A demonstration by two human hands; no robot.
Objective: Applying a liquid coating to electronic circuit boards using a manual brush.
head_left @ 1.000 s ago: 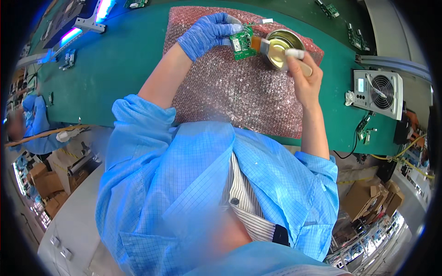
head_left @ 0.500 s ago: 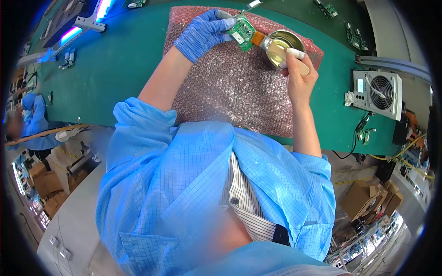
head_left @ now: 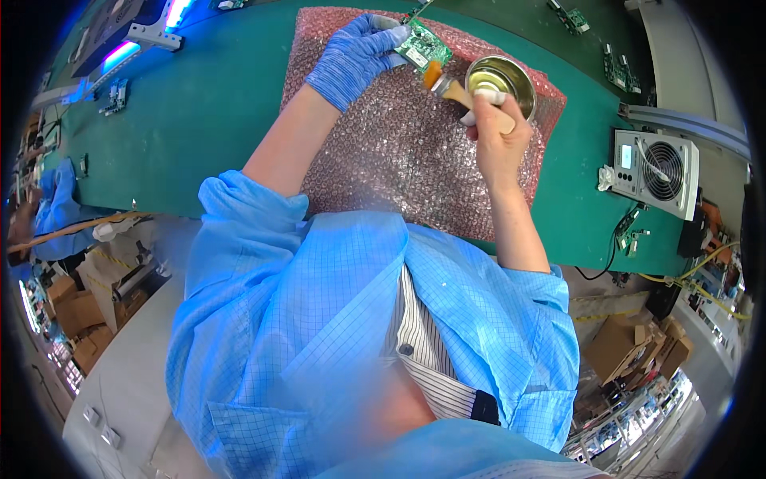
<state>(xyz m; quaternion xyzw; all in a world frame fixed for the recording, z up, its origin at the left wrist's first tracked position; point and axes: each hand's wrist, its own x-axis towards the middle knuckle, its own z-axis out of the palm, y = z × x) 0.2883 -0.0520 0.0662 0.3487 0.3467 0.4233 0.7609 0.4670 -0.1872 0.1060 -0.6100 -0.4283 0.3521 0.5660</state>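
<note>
My left hand (head_left: 357, 57), in a blue striped glove, pinches a green circuit board (head_left: 423, 46) by its left edge above the bubble wrap. Bare but for white finger covers, my right hand (head_left: 501, 132) is closed round the wooden handle of a flat brush (head_left: 456, 91). The brush's orange-brown bristles point up and left, close to the board's lower right edge; whether they touch it I cannot tell. Just beyond my right hand stands a round metal bowl (head_left: 523, 78) with pale yellowish liquid in it, partly hidden by the hand.
Pink bubble wrap (head_left: 383, 176) covers the middle of the green table (head_left: 199, 144). At the right stands a white fan unit (head_left: 656, 168) with a cable. Several circuit boards (head_left: 618, 70) lie at the far right, and a lit metal frame (head_left: 148, 40) at the far left. Another person's blue sleeve (head_left: 60, 211) shows at left.
The brush has swung left and down, away from the bowl, with my right hand. The board has turned and its face now tilts differently. My left hand has barely moved.
</note>
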